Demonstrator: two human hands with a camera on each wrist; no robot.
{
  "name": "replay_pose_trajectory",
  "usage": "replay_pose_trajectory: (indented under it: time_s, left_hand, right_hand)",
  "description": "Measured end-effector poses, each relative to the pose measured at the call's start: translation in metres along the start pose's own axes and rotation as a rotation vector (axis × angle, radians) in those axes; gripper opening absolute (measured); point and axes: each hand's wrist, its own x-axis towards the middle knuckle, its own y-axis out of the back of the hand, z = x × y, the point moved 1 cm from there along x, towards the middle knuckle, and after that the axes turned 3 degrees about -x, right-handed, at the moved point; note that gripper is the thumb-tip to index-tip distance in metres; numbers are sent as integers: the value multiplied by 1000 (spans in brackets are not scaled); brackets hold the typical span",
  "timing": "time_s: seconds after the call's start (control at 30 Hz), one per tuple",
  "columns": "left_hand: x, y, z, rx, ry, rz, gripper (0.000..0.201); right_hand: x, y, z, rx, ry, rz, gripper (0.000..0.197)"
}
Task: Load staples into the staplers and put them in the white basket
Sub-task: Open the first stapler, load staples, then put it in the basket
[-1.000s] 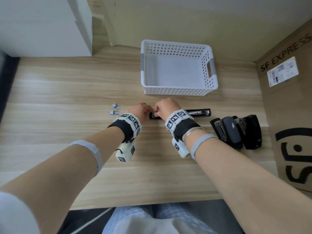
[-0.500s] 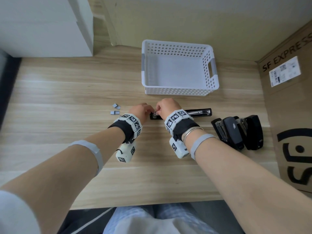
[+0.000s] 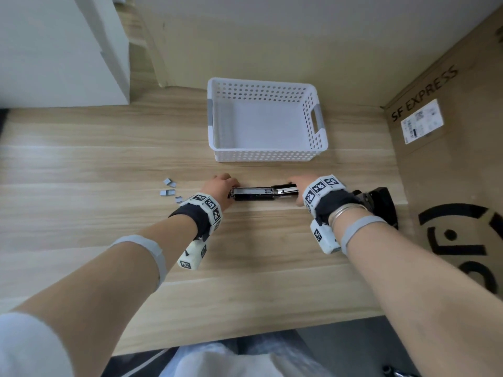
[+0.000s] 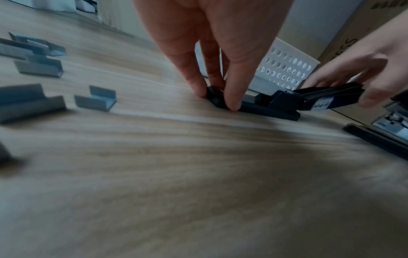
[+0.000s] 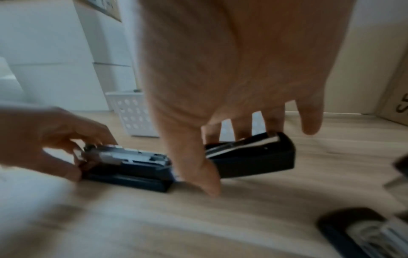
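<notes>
A black stapler (image 3: 255,194) lies opened out on the wooden table, its metal staple channel facing up. My left hand (image 3: 230,186) pinches its left end between thumb and fingers (image 4: 232,103). My right hand (image 3: 296,189) grips the swung-back lid (image 5: 253,155), thumb in front and fingers behind; in the left wrist view the lid (image 4: 326,99) sits slightly off the table. The white basket (image 3: 268,155) stands just beyond the stapler and holds nothing. Several loose staple strips (image 3: 168,191) lie left of my left hand, also shown close up as staple strips (image 4: 95,101).
More black staplers (image 3: 379,204) lie opened at the right, partly hidden by my right wrist; one stapler (image 5: 357,230) shows near the wrist. A cardboard box (image 3: 449,164) walls off the right side. A white cabinet (image 3: 54,50) stands at the back left.
My right hand has moved from the stapler's left end, beside my left hand, along to the lid at the right. The left hand stays at the left end.
</notes>
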Motion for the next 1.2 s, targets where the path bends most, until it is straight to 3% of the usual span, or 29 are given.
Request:
replay_pose_trajectory:
  time_s: [0.2, 0.37, 0.6, 0.93, 1.2]
  left_hand:
    - [4, 4, -1, -8, -30, 6, 37]
    - [4, 4, -3, -15, -22, 4, 39]
    - [2, -1, -7, -88, 82, 38, 39]
    - [4, 1, -2, -90, 82, -7, 35]
    - [3, 27, 15, -7, -14, -33, 42]
  right_hand:
    - [-16, 30, 0, 54, 114, 102, 28]
    - [-28, 49, -48, 30, 246, 174, 19]
    - [-4, 24, -101, -39, 334, 205, 34]
    - [3, 11, -92, 180, 346, 188, 34]
    - [-1, 8, -78, 259, 319, 159, 49]
